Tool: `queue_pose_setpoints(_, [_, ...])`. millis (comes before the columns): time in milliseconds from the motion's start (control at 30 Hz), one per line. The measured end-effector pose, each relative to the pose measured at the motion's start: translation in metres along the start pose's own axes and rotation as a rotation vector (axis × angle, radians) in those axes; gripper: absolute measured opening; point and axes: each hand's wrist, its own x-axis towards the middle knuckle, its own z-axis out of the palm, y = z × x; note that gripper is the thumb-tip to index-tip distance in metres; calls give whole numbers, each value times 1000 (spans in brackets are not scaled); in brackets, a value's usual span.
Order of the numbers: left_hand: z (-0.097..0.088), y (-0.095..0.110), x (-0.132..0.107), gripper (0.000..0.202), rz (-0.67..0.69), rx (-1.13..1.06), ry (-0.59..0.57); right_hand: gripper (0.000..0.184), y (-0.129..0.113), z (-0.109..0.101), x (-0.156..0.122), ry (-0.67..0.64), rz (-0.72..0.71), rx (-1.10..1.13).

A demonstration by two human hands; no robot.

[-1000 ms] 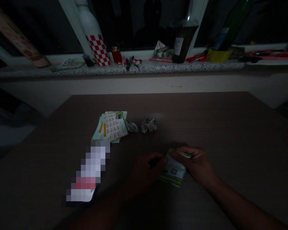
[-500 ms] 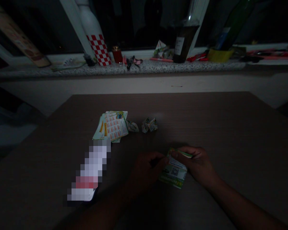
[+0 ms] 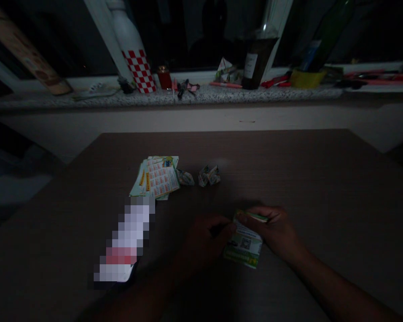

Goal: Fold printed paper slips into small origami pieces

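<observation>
A green and white printed paper (image 3: 244,246) with a small square code on it is held between my two hands, low over the table. My left hand (image 3: 210,237) pinches its left edge between thumb and fingers. Along the upper right, my right hand (image 3: 275,228) grips it, thumb on top, where the paper looks folded over. Farther off lie two small folded paper pieces, one (image 3: 209,175) by itself and another (image 3: 185,177) touching a stack of printed sheets (image 3: 161,179).
Left of my hands a phone (image 3: 126,239) with a blurred-out screen lies on the dark wooden table (image 3: 289,170). On the stone windowsill (image 3: 208,94) behind stand a red-and-white checkered bottle (image 3: 139,67), a dark labelled bottle (image 3: 255,65), a small red jar (image 3: 164,77) and a yellow container (image 3: 307,79).
The paper's lower edge has dipped slightly toward me and turned a little. Both hands keep their hold, and the things on the table stay where they were.
</observation>
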Motion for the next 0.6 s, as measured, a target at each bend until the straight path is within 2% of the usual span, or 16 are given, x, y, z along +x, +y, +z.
queue_pose_setpoints(167, [-5,0,1,25,31,15,127,22,0,-4,2,-27,-58,33])
queue_pose_setpoints(300, [-9,-2,2,26,13,-36,151,22,2,-8,4,-20,-84,73])
queue_pose_setpoints(600, [-13,-2,1,23,86,-4,163,23,-2,-11,3,-7,-109,-14])
